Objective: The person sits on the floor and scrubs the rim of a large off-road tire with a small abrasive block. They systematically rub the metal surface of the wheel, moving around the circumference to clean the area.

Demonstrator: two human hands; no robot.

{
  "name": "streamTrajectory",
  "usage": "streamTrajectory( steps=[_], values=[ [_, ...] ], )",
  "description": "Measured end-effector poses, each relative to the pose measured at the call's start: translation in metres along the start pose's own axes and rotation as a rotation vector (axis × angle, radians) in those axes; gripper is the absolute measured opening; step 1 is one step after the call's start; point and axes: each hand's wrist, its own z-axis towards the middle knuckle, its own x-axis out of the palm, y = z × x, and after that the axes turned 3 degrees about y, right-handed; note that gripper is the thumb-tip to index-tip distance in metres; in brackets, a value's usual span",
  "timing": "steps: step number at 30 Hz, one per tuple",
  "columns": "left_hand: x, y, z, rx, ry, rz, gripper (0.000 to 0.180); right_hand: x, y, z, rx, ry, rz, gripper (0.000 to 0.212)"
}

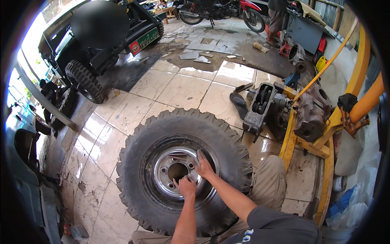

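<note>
A large tyre (136, 171) with chunky tread lies flat on the tiled floor close in front of me, fitted on a silver steel wheel rim (162, 181). My left hand (187, 188) is at the lower right edge of the rim's round centre hole, its fingers partly curled over that edge. Against the right side of the rim lies my right hand (204, 166), fingers stretched out and nothing held. Bolt holes ring the centre. Just above the hole is a small flat brownish piece (177, 156) whose kind I cannot make out.
A gearbox (262, 105) with exposed gears sits at right beside a yellow steel stand (288, 142). Near it lie a dark sandal (238, 105) and a brush (243, 87). A dark off-road vehicle (95, 53) stands far left; broken tiles (195, 56) and a red motorcycle (252, 18) are beyond.
</note>
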Motion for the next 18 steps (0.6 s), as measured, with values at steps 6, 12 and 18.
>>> streamTrajectory(
  steps=[6,12,18],
  values=[
    [0.007,0.022,0.002,-0.023,0.001,0.000,0.023,0.027,0.026,-0.060,0.226,-0.016,0.099,0.085],
    [0.003,0.010,0.001,-0.008,0.070,-0.001,0.026,0.004,0.011,-0.017,0.028,-0.046,-0.007,0.079],
    [-0.002,0.018,-0.002,-0.021,0.071,-0.010,0.029,0.032,0.028,-0.068,0.126,-0.112,-0.038,0.092]
  ],
)
